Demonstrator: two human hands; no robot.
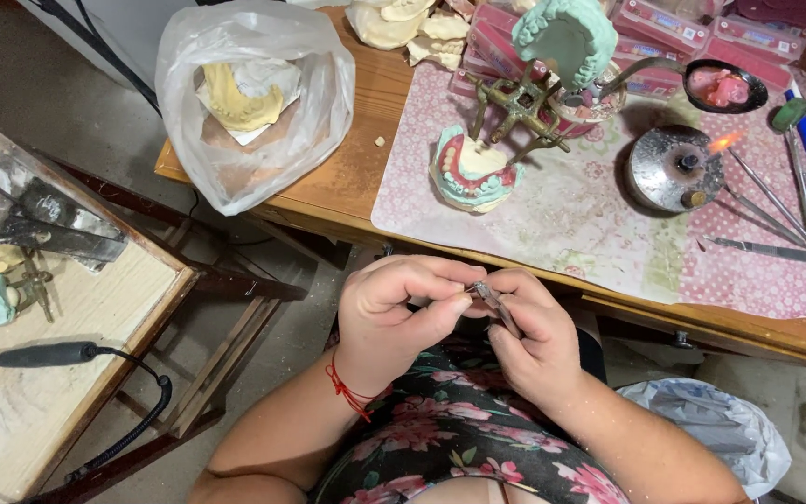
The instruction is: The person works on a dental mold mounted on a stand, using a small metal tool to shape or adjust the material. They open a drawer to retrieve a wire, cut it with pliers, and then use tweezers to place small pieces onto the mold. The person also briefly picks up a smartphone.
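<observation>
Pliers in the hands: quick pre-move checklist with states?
1. Right hand grips the small pliers: ok.
2. Left hand fingers pinch at the pliers' tip: ok.
3. What sits in the tip: cannot tell, too small.
4. Spirit burner flame out: not ok, lit.
5. Hands apart from the flame, below the table edge: ok.
6. Denture model upright on the mat: ok.

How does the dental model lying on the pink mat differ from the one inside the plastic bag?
The model on the mat is pale green with pink gums and white teeth, lying uncovered; the model in the bag is plain yellowish, without pink gums, wrapped in the clear plastic bag. Both are arch-shaped casts on the wooden table.
</observation>
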